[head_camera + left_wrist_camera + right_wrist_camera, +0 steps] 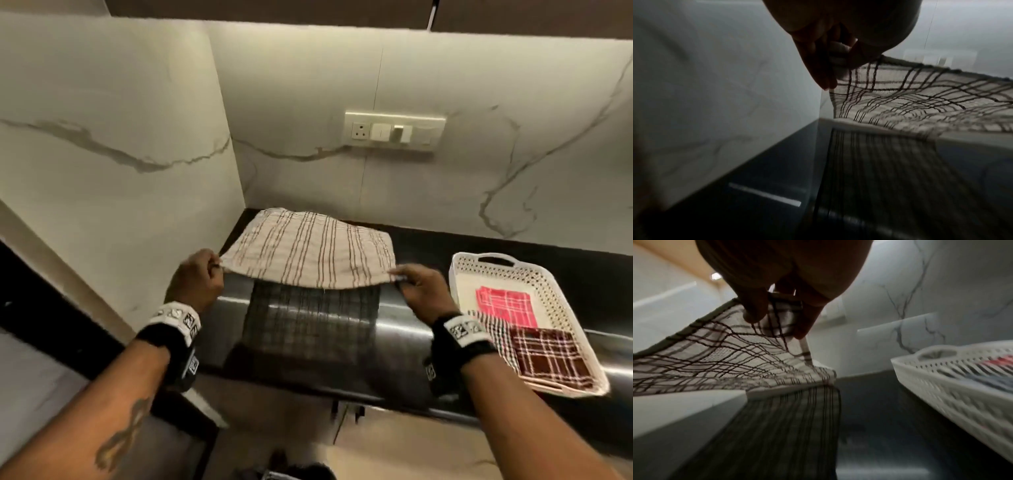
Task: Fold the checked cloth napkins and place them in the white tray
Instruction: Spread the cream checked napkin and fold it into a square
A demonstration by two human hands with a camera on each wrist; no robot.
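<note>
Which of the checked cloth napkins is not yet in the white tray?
The beige napkin with brown lines, held by both hands above the black counter. The pink and dark red ones lie folded in the tray.

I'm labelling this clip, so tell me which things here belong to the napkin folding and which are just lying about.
In the job:
beige checked napkin, pinched by left hand and right hand
white tray
pink napkin, maroon napkin, both folded in it

Just there:
wall socket panel
black counter
</note>
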